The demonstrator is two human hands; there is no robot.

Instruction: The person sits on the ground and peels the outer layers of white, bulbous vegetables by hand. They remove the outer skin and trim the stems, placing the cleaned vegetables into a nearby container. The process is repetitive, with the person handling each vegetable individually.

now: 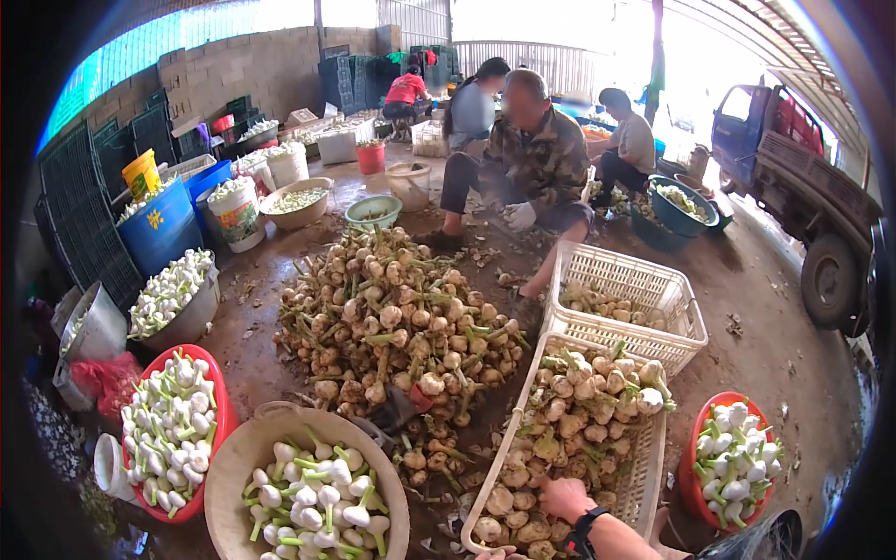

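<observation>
My right hand [565,499], a dark watch on its wrist, reaches from the lower right into a white plastic crate [646,476]. Its fingers curl down onto a garlic bulb [534,530] among many soil-stained ones, the fingertips partly hidden. A sliver of skin at the bottom edge, by the crate's near corner, seems to be my left hand [495,554]; its fingers do not show. Beyond the crate lies a large heap of untrimmed garlic [392,317] with stalks. A wide beige basin [229,467] of white, peeled garlic stands to the left.
A second white crate [644,275] adjoins the first. Red tubs of clean garlic stand at left [224,401] and right [689,476]. Across the heap sits a person in a camouflage jacket [551,154], wearing gloves. A truck [793,159] stands at right; other people work behind.
</observation>
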